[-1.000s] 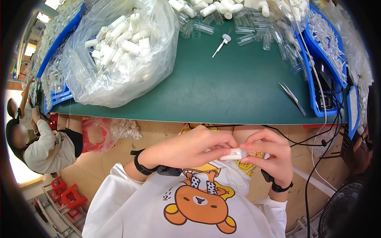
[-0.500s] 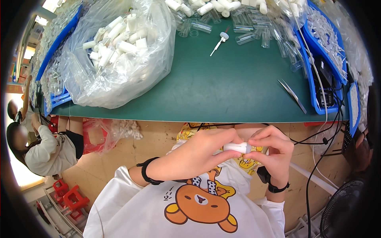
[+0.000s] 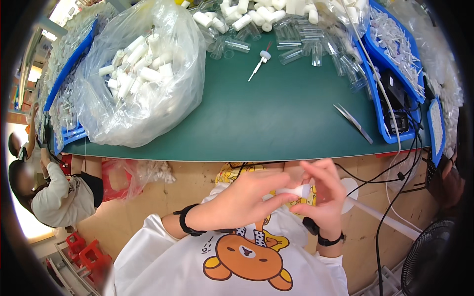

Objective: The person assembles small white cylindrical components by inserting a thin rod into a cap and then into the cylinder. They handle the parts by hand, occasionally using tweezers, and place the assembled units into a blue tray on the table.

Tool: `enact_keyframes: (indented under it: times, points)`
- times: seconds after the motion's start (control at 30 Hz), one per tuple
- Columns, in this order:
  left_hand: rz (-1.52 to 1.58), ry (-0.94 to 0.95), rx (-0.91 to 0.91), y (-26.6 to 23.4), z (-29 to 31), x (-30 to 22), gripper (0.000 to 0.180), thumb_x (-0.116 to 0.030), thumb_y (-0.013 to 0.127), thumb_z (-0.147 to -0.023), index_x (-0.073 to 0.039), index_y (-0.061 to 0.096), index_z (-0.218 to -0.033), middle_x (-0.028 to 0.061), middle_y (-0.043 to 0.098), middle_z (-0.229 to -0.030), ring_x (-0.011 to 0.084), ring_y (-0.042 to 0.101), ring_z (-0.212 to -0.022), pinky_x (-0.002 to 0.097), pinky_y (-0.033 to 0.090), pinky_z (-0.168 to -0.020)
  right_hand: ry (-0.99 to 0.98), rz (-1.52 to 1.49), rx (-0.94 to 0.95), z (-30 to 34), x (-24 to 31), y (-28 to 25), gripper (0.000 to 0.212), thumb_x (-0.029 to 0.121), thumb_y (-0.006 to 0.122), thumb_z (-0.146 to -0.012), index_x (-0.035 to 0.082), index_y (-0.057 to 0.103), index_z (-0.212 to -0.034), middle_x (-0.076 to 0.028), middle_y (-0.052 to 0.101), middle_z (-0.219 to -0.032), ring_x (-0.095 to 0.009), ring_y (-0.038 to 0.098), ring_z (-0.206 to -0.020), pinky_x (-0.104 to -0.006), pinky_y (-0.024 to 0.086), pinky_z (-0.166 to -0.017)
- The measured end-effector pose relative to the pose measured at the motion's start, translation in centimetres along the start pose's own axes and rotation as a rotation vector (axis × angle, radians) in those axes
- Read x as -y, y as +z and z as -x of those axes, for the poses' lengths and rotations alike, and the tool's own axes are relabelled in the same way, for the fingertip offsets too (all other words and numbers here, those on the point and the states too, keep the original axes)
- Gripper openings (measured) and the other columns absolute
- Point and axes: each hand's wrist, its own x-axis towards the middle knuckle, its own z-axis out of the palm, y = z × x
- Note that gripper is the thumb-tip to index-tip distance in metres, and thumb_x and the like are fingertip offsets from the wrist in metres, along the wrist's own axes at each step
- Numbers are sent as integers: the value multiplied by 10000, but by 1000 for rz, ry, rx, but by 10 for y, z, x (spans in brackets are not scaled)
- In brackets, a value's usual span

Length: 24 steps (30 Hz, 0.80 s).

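Note:
In front of my chest, below the table edge, my left hand (image 3: 243, 196) is closed on a small white cylindrical piece (image 3: 295, 191) with a pale grey end. Thumb and fingers pinch it, and part of it is hidden by them. My right hand (image 3: 327, 196) curves around that grey end with thumb and fingers apart, and appears not to touch it. On the green table (image 3: 266, 118) lies a white part with a thin stem and red wires (image 3: 261, 63). To its right are metal tweezers (image 3: 352, 123).
A clear plastic bag (image 3: 182, 89) full of white cylinders stands at the left. Clear tubes (image 3: 316, 47) and more white cylinders (image 3: 256, 15) lie at the back. Blue bins (image 3: 370, 59) and cables flank the right. A person (image 3: 66, 187) sits at far left; a fan (image 3: 429, 261) stands lower right.
My right hand has let go of the piece's grey end and opened its fingers around it. My left hand still holds the piece. The whole view has shifted slightly.

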Motion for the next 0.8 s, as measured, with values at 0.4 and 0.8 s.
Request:
enact_keyframes:
  times: [0.4, 0.8]
  points:
    - [130, -17, -72, -9, -10, -7, 344, -87, 565, -867, -39, 488, -1199, 130, 505, -1104, 176, 564, -842, 266, 463, -708, 44, -28, -167, -33, -1, 1, 164, -2, 647, -770, -4, 657, -934, -66, 509, -968, -133, 508, -872, -245, 417, -753]
    - [134, -170, -61, -22, -11, 7, 283, -23, 523, -866, -16, 510, -1148, 114, 392, -1234, 95, 541, -869, 229, 474, -718, 45, 833, -228, -112, 11, -92, 311, 185, 630, -813, -41, 587, -1022, -173, 626, -885, -278, 592, -800, -325, 443, -745]
